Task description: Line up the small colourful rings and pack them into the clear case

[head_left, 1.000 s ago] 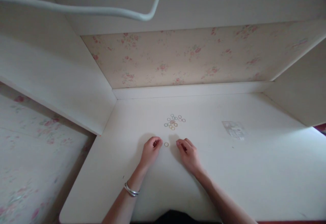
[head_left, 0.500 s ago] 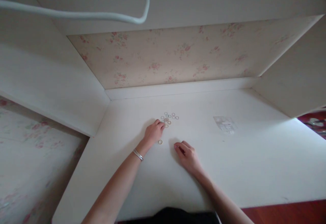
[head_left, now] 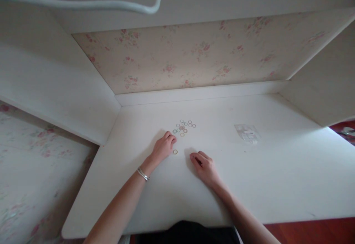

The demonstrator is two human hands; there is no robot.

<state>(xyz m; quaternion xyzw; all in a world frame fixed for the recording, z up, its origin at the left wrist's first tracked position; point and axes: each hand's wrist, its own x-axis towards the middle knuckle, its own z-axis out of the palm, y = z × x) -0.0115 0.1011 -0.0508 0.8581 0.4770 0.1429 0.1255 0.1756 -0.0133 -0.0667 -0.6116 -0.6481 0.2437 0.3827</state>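
Observation:
Several thin small rings lie in a loose cluster point(head_left: 182, 128) on the white desktop, some silvery or greenish, others golden. Apart from them, closer to me, is a single golden ring point(head_left: 175, 153). My left hand point(head_left: 163, 146) is just left of that ring and at the near edge of the cluster, fingers curled and pinched together; whether they hold anything is hidden. To the right, my right hand point(head_left: 204, 168) rests on the desktop with its fingers closed, and what is in them, if anything, cannot be seen.
A clear plastic bag point(head_left: 247, 134) lies on the white desktop point(head_left: 285, 173) to the right. White panels point(head_left: 55, 77) stand at both sides, with flowered wallpaper point(head_left: 194, 57) behind. A white cable point(head_left: 83, 4) hangs across the upper left.
My left hand has drawn back slightly from the cluster, uncovering rings at its left edge. My right hand keeps its place and closed shape. The view has shifted a little.

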